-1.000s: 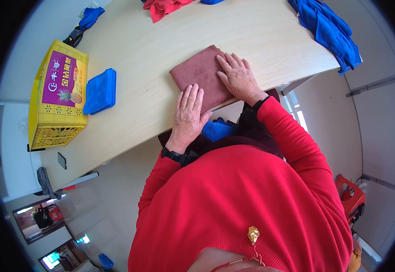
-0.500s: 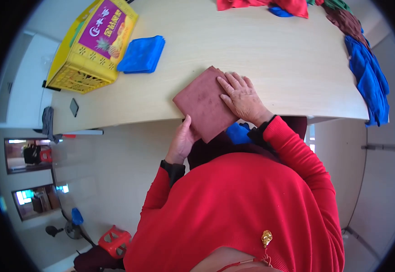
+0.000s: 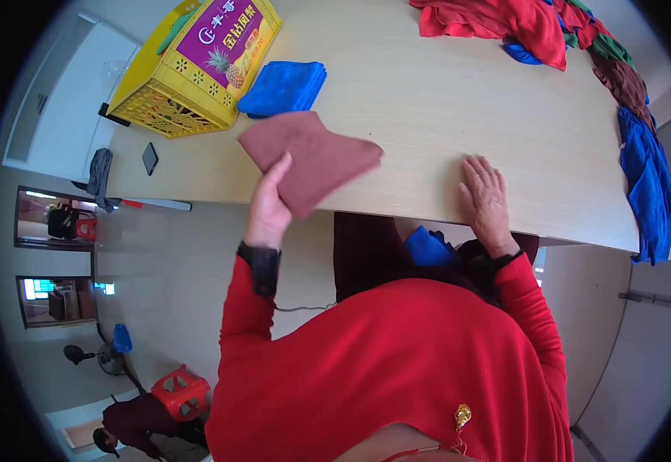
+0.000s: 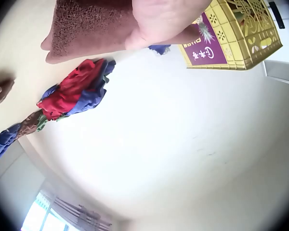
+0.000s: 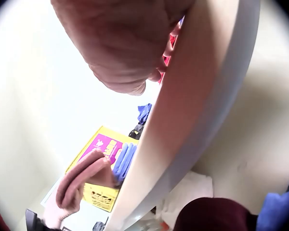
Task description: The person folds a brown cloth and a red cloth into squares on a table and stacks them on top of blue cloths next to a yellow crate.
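My left hand (image 3: 268, 209) grips a folded brownish-red cloth (image 3: 316, 158) by its near edge, thumb on top. The cloth is lifted over the table's front edge, its far corners drooping. In the left wrist view its towel-like texture (image 4: 89, 21) shows beside the hand (image 4: 166, 19); the right wrist view shows its thick folded layers (image 5: 82, 175). Just beyond it lies a folded blue cloth (image 3: 283, 88), against a yellow crate (image 3: 193, 104) with a pineapple label. My right hand (image 3: 487, 199) rests on the tabletop at the front edge, fingers extended, holding nothing.
Red cloths (image 3: 497, 23) lie heaped at the far side. A brown cloth (image 3: 620, 81) and a blue cloth (image 3: 647, 185) line the right edge. A phone (image 3: 150, 159) lies at the left. Below the table are a blue cloth (image 3: 428, 246) and a red stool (image 3: 181, 391).
The brownish-red cloth, earlier under both hands, has moved left in my left hand towards the folded blue cloth. My right hand has let go of it and come down on the table.
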A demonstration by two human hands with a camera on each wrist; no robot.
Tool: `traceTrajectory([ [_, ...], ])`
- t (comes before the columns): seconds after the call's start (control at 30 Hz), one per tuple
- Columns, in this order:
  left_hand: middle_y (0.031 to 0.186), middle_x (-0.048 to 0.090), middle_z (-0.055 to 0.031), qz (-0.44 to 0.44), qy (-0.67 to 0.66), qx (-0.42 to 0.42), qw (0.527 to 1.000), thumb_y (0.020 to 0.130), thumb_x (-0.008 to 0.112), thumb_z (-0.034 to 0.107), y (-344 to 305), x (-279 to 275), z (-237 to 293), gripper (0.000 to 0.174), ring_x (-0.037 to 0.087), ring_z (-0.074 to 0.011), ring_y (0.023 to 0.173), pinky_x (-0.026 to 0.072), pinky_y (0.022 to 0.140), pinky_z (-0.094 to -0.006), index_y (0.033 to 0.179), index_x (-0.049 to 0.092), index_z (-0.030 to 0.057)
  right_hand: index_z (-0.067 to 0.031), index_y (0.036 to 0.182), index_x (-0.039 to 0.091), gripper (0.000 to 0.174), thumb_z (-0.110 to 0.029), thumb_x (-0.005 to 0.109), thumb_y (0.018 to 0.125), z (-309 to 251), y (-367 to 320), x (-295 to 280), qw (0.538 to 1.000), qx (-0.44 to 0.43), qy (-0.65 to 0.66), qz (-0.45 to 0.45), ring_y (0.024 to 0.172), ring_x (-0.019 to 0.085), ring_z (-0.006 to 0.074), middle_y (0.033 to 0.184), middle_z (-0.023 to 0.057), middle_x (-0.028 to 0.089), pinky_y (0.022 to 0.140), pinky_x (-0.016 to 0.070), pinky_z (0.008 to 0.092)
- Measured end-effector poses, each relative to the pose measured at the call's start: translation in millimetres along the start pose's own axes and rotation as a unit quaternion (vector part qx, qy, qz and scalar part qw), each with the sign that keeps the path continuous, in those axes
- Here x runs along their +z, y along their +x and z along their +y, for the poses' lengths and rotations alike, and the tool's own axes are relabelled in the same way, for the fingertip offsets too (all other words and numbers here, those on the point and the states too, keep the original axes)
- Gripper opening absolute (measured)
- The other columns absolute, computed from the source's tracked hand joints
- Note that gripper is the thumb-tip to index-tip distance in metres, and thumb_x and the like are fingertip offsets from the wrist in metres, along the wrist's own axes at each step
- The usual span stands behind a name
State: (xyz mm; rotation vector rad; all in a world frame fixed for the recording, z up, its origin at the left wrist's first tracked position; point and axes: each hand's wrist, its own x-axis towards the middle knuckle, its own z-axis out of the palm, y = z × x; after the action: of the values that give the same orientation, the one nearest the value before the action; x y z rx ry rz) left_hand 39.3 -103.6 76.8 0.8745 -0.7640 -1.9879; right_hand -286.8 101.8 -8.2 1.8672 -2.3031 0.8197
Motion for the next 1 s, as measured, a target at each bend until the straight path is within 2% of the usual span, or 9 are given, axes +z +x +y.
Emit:
traceTrajectory([
  [0.07,0.138,0.059,-0.0096,-0.004,0.015,0.05,0.999,0.096,0.068,0.02,44,-2,43,0.047,0.056,-0.0249,0.129,0.0462,0.108,-0.043,0.139,0.053,0.0057,-0.0044,0.144,0.049,0.049,-0.024,0.055,0.1,6,-3,-5,1.0,0.014,-0.016,0.004,0.144,0.038,0.033,0.15,0.0157,0.048,0.12,0.0258,0.0487],
  [0.17,0.138,0.06,-0.0101,-0.024,0.006,0.081,0.996,0.096,0.069,0.02,105,5,99,0.048,0.056,-0.026,0.129,0.0461,0.109,-0.0445,0.139,0.054,0.0049,-0.0037,0.143,0.05,0.049,-0.023,0.056,0.098,6,-2,-9,0.998,0.043,-0.049,0.008,0.144,0.038,0.0332,0.15,0.0157,0.047,0.119,0.0269,0.0482],
  [0.23,0.136,0.061,-0.0095,-0.045,-0.062,0.114,0.991,0.095,0.069,0.018,139,5,122,0.045,0.058,-0.0274,0.126,0.0479,0.108,-0.047,0.137,0.056,0.0068,-0.003,0.142,0.05,0.05,-0.022,0.057,0.097,2,0,-11,0.997,0.05,-0.063,0.004,0.144,0.038,0.0335,0.15,0.0157,0.047,0.119,0.028,0.0477],
  [0.4,0.14,0.058,-0.0125,-0.042,-0.101,0.063,0.992,0.096,0.066,0.017,224,-38,95,0.048,0.055,-0.0319,0.13,0.047,0.109,-0.0509,0.141,0.052,0.0065,-0.0021,0.142,0.05,0.051,-0.022,0.059,0.095,1,1,-9,0.996,0.064,-0.069,0.004,0.143,0.038,0.0342,0.15,0.0158,0.047,0.118,0.0293,0.0469],
  [0.5,0.143,0.055,-0.0148,-0.037,-0.132,0.023,0.99,0.096,0.063,0.015,237,-71,64,0.051,0.053,-0.0352,0.132,0.0463,0.11,-0.0539,0.144,0.049,0.0062,-0.0021,0.141,0.05,0.051,-0.021,0.06,0.095,2,1,-10,0.996,0.06,-0.065,0.007,0.143,0.039,0.0346,0.15,0.0158,0.048,0.118,0.0294,0.0468],
  [0.63,0.139,0.059,-0.012,0.012,-0.133,0.047,0.99,0.096,0.066,0.016,256,-86,59,0.047,0.057,-0.0324,0.128,0.0483,0.108,-0.0515,0.139,0.053,0.0075,-0.0022,0.142,0.05,0.052,-0.021,0.06,0.094,0,2,-10,0.996,0.064,-0.067,0.003,0.143,0.039,0.035,0.149,0.0158,0.048,0.118,0.0295,0.0468],
  [0.77,0.133,0.064,-0.0083,0.066,-0.13,0.08,0.986,0.095,0.069,0.016,264,-80,60,0.041,0.062,-0.0286,0.122,0.051,0.104,-0.0484,0.134,0.058,0.0092,-0.0023,0.142,0.05,0.052,-0.021,0.06,0.094,0,3,-10,0.996,0.068,-0.065,0.005,0.143,0.039,0.0351,0.149,0.0158,0.048,0.118,0.0298,0.0469],
  [1.0,0.13,0.066,-0.0077,0.099,-0.135,0.063,0.984,0.095,0.069,0.016,255,-56,75,0.039,0.064,-0.0283,0.119,0.0531,0.102,-0.0486,0.132,0.059,0.0107,-0.0024,0.142,0.049,0.053,-0.021,0.061,0.094,2,0,-11,0.996,0.067,-0.062,0.007,0.143,0.038,0.0349,0.15,0.0161,0.048,0.118,0.03,0.0469],
])
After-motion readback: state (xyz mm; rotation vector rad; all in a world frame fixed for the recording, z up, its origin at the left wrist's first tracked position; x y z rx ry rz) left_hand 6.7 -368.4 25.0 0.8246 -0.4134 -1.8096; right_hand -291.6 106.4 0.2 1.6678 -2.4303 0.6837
